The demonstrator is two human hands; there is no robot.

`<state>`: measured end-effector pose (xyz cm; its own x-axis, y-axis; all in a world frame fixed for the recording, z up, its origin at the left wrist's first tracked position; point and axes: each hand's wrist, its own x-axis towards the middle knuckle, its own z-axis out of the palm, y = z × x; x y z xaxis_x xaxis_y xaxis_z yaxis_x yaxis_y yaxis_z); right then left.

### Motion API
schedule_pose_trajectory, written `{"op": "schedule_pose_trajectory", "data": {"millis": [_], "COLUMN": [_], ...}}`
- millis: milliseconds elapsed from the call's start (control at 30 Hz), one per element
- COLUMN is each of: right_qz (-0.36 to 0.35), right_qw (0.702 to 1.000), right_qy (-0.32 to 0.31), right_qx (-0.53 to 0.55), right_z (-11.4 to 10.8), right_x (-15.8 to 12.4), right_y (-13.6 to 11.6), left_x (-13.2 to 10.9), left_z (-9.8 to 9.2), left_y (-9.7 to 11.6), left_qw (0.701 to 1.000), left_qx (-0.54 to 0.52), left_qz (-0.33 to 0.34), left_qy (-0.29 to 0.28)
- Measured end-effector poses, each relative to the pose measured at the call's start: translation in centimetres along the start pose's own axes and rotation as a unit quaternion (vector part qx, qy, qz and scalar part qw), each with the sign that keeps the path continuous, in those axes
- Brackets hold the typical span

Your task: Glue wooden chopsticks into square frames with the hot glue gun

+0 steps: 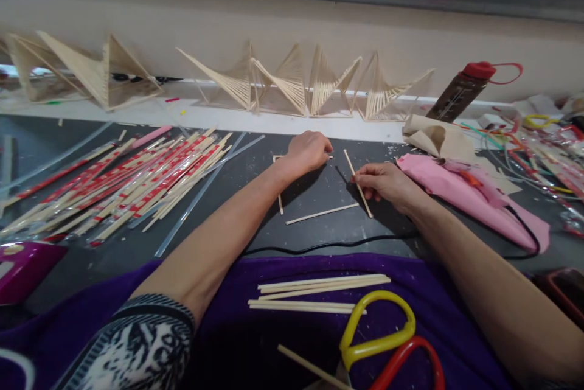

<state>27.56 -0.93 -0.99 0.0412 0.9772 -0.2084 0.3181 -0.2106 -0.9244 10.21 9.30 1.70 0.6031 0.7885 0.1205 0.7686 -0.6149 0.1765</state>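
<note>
My right hand (381, 184) pinches a thin wooden stick (350, 163), which slants with its lower end near the grey tabletop. My left hand (310, 151) is closed over the back stick (276, 157) of a loose square; the fingertips are partly hidden. A left-side stick (280, 202) and a front stick (322, 214) lie on the table between the hands. On the purple cloth (219, 329) in front of me rest several more sticks (319, 285) and scissors with a yellow and a red handle (378, 350).
Several twisted stick frames (280, 89) stand along the wall. Packaged sticks (137, 183) are heaped at left. To the right lie a pink cloth bundle (469, 195), brown paper (438, 134) and a red-capped bottle (460, 95). A black cord (310, 249) crosses the table.
</note>
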Motion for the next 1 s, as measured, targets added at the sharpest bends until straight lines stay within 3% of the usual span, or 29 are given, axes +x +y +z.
{"op": "schedule_pose_trajectory", "data": {"millis": [267,467,767,1000], "right_qz": [-0.029,-0.060,-0.130,-0.127], "right_qw": [0.999,0.990,0.936,0.918], "right_qy": [0.010,0.029,0.072,0.084], "right_qx": [-0.029,-0.127,-0.318,-0.367], "right_z": [0.4,0.1,0.8,0.9], "right_x": [0.1,0.2,1.1,1.3], "right_y": [0.0,0.4,-0.9,-0.9], "left_x": [0.3,0.3,0.4,0.7], "left_z": [0.1,0.3,0.7,1.1], "left_y": [-0.3,-0.6,-0.5,-0.9], "left_qw": [0.999,0.999,0.999,0.999], "left_qx": [-0.020,-0.019,-0.022,-0.031], "left_qz": [-0.012,-0.035,-0.044,-0.032], "left_qy": [-0.022,-0.034,-0.019,-0.007]}}
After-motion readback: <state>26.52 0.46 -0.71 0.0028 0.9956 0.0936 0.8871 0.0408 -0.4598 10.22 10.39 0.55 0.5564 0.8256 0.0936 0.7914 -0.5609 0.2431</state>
